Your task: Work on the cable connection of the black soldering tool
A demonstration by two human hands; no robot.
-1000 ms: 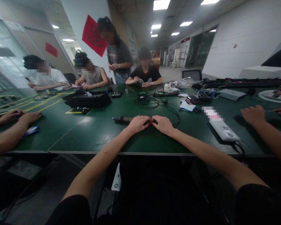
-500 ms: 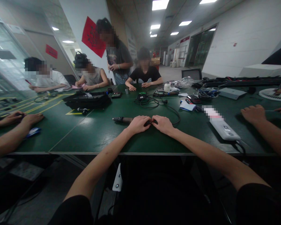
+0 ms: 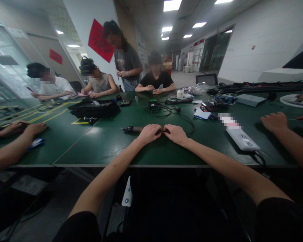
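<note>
Tool (image 3: 133, 129): slim, roughly cylindrical; brownish-grey body, dark ribbed front section narrowing to a tip. Lies lengthwise across the green table (image 3: 91, 148), tip to the left; rear end covered by the left hand (image 3: 150, 133). Cable (image 3: 193, 125): black, thin; visible from behind the right hand (image 3: 176, 133), arcing back to loose loops on the table. Small dark part (image 3: 167, 131) at right fingertips: mostly hidden, form unclear.

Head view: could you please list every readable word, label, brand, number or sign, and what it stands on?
No text reads with certainty.
Large red poster: characters too blurred.
Smaller red sign, distant red banner: too blurred.
White corded device: markings too small, label pixelated.
White bracket: mark unclear.
</note>
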